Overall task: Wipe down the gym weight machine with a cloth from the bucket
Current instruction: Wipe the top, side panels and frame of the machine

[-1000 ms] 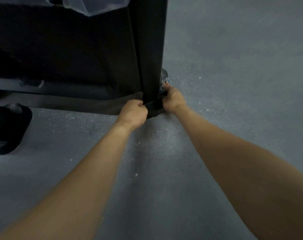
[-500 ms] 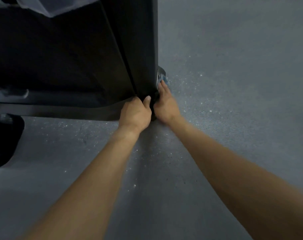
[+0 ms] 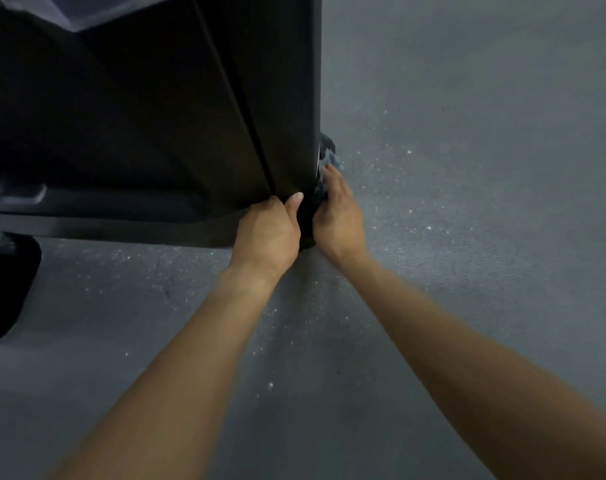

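The black upright post of the weight machine (image 3: 277,98) comes down to the grey floor at the middle of the view. My left hand (image 3: 268,232) grips the foot of the post from the left, thumb pointing up along it. My right hand (image 3: 336,216) presses a blue-grey cloth (image 3: 329,161) against the post's right side near the floor. Only a small bunch of cloth shows beyond my fingertips; the rest is hidden under the hand.
The machine's dark body and base rail (image 3: 104,230) fill the upper left. A black rounded foot or pad (image 3: 7,282) lies on the floor at the far left. Speckled grey floor (image 3: 468,202) stretches to the right and toward me.
Both hands have drawn closer together at the foot of the post. My right hand with the cloth has slid along the post's right side, and the camera has shifted slightly.
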`<state>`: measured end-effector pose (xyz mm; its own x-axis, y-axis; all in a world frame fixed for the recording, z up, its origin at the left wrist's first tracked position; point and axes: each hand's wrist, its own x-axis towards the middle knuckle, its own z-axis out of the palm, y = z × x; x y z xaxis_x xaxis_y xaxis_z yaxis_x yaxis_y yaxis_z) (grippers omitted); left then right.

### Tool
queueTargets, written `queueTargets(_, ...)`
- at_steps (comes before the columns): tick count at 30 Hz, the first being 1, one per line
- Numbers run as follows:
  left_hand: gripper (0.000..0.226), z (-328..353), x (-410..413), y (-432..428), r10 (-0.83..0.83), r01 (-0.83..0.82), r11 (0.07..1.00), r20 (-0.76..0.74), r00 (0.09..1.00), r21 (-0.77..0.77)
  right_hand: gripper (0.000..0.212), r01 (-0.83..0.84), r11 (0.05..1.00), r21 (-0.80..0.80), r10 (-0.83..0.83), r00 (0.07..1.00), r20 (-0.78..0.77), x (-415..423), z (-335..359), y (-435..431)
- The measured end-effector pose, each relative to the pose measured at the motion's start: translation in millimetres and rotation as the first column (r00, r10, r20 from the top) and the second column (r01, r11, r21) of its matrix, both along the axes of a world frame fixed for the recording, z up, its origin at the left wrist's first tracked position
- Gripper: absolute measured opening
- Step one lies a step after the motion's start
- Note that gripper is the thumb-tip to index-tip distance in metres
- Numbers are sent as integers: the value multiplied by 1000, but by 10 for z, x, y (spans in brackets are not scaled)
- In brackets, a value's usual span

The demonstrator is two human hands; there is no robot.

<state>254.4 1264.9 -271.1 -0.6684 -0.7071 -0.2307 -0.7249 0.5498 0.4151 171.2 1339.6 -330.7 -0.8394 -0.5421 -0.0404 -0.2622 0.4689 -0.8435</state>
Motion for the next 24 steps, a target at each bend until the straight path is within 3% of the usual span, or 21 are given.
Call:
queueTargets(6,47,-40,32,-36,1,0,999,-45,999,35,72,-133,983,123,122,988,98,-672,194,-294)
queueTargets(13,45,9,24,-29,29,-26,997,-35,999,78,59,12,1000,28,-12,1000,9,202,21,103)
queueTargets(16,43,4,0,-12,26,-25,998,-23,999,62,59,19,997,70,-18,1000,-21,284,-62,140)
queueTargets(24,47,-4,4,-9,0,0,1000,-23,1000,13,68,-105,986,133,98,994,55,-598,77,-220)
